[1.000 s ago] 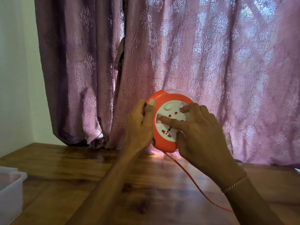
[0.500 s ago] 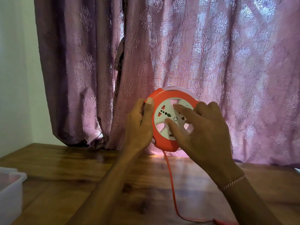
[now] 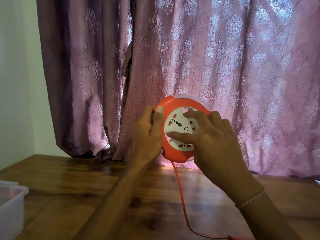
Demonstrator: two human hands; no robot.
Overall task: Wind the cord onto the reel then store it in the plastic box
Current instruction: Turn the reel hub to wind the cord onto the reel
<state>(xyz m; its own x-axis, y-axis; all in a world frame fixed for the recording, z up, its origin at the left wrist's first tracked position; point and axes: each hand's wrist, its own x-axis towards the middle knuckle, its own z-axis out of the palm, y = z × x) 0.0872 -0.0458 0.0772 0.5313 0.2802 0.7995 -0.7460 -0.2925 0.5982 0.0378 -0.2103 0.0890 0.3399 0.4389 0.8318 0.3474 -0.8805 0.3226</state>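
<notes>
Head view: a round orange plastic cord reel (image 3: 174, 153) with a white socket face (image 3: 179, 130) is held upright above the brown wooden table (image 3: 69, 187), in front of a mauve patterned curtain (image 3: 242, 66).
Left hand (image 3: 147, 134): at 9 o'clock of the reel, fingers curled round its rim, thumb laid on the orange front edge.
Right hand (image 3: 216, 141): at 3 o'clock, fingers spread and fairly straight, tips pressing on the white face; it grips nothing that I can see.
Flat orange cord (image 3: 181, 193): leaves the reel at 6 o'clock and runs down toward the near table edge, then bends toward 4 o'clock.
Key relation: the reel's axle points at the person, so the right hand is placed to turn the face, I judge.
Translucent plastic box (image 3: 12, 210): at 8 o'clock, well apart from the reel.
Hidden: cord end cut off at the bottom edge; the box is only partly in frame; wound cord is not visible.
</notes>
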